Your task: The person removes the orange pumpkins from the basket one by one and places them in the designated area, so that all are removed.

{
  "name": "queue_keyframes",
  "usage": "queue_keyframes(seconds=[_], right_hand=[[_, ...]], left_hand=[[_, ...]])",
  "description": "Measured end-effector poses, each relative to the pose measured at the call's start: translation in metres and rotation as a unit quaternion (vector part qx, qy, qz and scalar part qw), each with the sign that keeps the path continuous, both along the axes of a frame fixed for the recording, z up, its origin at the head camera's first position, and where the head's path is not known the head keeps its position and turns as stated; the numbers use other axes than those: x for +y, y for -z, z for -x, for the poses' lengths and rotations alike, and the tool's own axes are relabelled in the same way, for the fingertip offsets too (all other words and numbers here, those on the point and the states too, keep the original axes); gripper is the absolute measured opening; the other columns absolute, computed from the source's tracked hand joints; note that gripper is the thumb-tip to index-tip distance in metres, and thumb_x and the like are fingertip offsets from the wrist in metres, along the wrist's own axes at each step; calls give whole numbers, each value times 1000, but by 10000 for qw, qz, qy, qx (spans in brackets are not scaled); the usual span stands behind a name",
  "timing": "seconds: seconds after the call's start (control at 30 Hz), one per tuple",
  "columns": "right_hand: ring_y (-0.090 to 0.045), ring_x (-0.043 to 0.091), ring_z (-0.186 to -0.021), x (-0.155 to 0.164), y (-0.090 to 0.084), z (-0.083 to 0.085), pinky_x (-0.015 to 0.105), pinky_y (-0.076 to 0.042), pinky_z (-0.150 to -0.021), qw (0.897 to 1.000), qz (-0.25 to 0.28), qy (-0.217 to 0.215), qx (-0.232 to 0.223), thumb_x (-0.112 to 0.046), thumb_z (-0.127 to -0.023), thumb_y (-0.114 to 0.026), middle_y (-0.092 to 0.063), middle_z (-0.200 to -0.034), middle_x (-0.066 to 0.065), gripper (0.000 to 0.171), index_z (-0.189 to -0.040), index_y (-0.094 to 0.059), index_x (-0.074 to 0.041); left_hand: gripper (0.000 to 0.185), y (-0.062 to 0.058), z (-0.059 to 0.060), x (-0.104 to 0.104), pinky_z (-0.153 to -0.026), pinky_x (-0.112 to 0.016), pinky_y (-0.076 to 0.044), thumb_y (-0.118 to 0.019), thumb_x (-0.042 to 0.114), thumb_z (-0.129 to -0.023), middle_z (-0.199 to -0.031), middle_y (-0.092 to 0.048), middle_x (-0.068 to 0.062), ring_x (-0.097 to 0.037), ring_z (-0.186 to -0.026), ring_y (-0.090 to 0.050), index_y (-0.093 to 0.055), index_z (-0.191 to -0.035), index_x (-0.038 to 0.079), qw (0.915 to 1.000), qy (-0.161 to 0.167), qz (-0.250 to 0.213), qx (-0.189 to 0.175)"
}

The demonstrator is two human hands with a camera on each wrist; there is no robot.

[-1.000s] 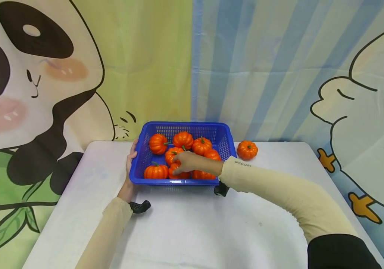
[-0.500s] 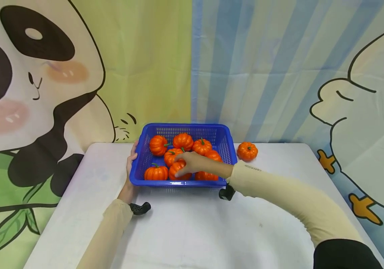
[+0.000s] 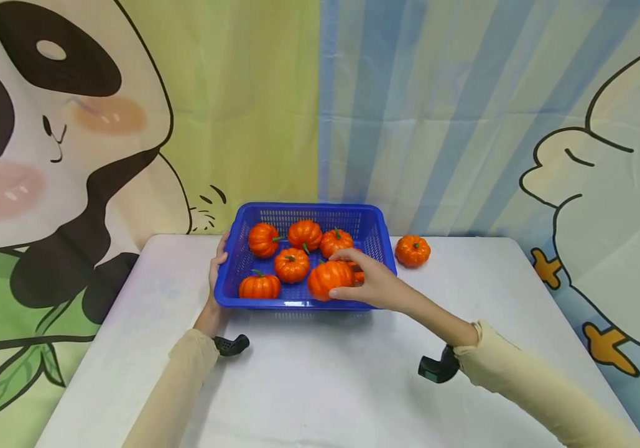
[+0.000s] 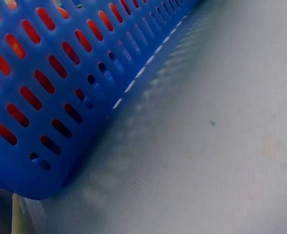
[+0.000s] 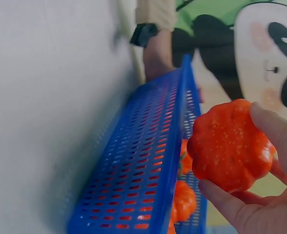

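My right hand (image 3: pixel 372 280) grips a small orange pumpkin (image 3: pixel 328 280) between thumb and fingers, over the front right of a blue plastic basket (image 3: pixel 297 304). In the right wrist view, the held pumpkin (image 5: pixel 231 146) shows its ribbed orange side above the basket rim, with thumb and fingers around its edge. My left hand (image 3: pixel 216 280) holds the basket's left side at the rim. Several more pumpkins lie inside, among them one in the middle (image 3: pixel 292 266) and one at the front left (image 3: pixel 260 286). Those at the right are partly hidden by my right hand.
Another pumpkin (image 3: pixel 412 251) sits on the white table (image 3: pixel 320 386) just right of the basket. A cartoon-printed curtain (image 3: pixel 409 124) hangs right behind the table's back edge. In the left wrist view, the slotted basket wall (image 4: pixel 51 97) stands on the table.
My right hand has lifted a pumpkin from the front middle of the basket and moved right with it, the forearm drawing back. My left hand stays at the basket's left side.
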State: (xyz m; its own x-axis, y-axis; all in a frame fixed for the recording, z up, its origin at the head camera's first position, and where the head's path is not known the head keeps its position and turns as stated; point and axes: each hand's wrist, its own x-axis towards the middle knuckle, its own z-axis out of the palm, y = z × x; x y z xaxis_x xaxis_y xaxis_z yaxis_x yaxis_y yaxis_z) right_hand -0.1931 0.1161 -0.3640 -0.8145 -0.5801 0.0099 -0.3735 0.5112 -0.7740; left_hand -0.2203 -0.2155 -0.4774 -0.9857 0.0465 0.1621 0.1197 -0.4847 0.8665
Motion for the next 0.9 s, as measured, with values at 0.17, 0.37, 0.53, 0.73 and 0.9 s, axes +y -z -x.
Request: queue_keyframes(seconds=[0.17, 0.37, 0.53, 0.73, 0.9], right_hand=[[-50, 36, -127, 31, -3, -28, 41, -54, -96, 9967, 546, 294, -527, -30, -83, -75, -48, -139, 10, 61, -133, -45, -16], [-51, 38, -123, 59, 3, -53, 30, -57, -89, 9913, 1080, 376, -658, -22, -85, -74, -45, -139, 13, 58, -132, -43, -13], [-51, 41, -120, 73, 12, -65, 26, -57, -86, 9843, 1528, 419, -776, -14, -88, -70, -45, -136, 18, 54, -133, -42, -8], [-57, 32, -117, 84, 18, -75, 23, -56, -86, 9848, 1548, 531, -575, -14, -94, -61, -48, -134, 21, 45, -134, -42, -6], [-61, 7, -108, 90, 21, -78, 21, -55, -85, 9843, 1609, 649, -328, -11, -99, -51, -54, -127, 11, 33, -131, -43, -4]], left_hand=[[60, 0, 1, 1, -122, -55, 2, -2, 11, -97, -165, 1, -6, -35, -151, 2, 5, -156, 16, 9999, 74, 10, 77], [60, -3, -1, 2, -123, -54, 4, 1, 9, -96, -165, 4, -7, -34, -151, 2, 5, -156, 18, 9997, 146, -191, -60], [60, -3, -1, 1, -123, -53, 3, -1, 12, -97, -165, 5, -4, -32, -151, 1, 1, -155, 29, 9979, 273, -493, -331], [58, 0, 0, -1, -125, -45, -2, 0, 13, -99, -165, 10, -5, -30, -150, 1, -6, -152, 35, 9967, 412, -638, -272], [56, 2, 1, -1, -125, -44, -4, -2, 14, -99, -165, 8, -4, -30, -151, 1, -11, -150, 35, 9976, 314, -579, -189]])
